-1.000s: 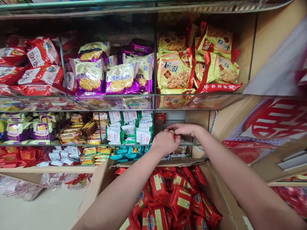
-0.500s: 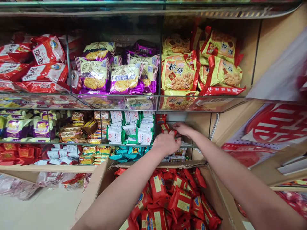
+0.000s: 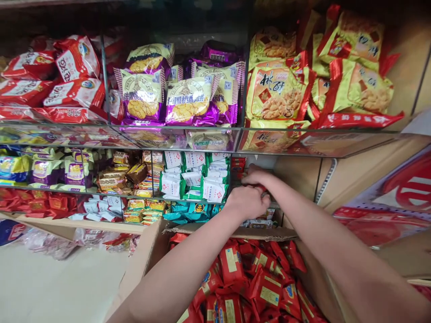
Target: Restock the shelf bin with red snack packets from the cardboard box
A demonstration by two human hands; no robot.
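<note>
A left hand (image 3: pixel 247 202) and a right hand (image 3: pixel 257 176) are held close together at the mouth of a shelf compartment, beyond the far wall of a cardboard box (image 3: pixel 153 249). The fingers of the left hand are curled, and a bit of red wrapper (image 3: pixel 261 188) is seen between the two hands. The fingers of the right hand are partly hidden; by which hand the wrapper is gripped, if by either, cannot be told. Another red packet (image 3: pixel 238 164) is seen farther back in the compartment, just left of the right hand. The box, set near and below the forearms, is filled with loosely heaped red packets (image 3: pixel 267 289). White-and-green packets (image 3: pixel 193 177) are stacked just left of the compartment, with brown packets (image 3: pixel 123 172) farther left. Teal packets (image 3: pixel 191 211) are kept below. On the shelf above, yellow packets (image 3: pixel 278 94) are placed to the right, purple-and-cream packets (image 3: pixel 188 101) in the middle and red-and-white packets (image 3: pixel 76 92) to the left.
</note>
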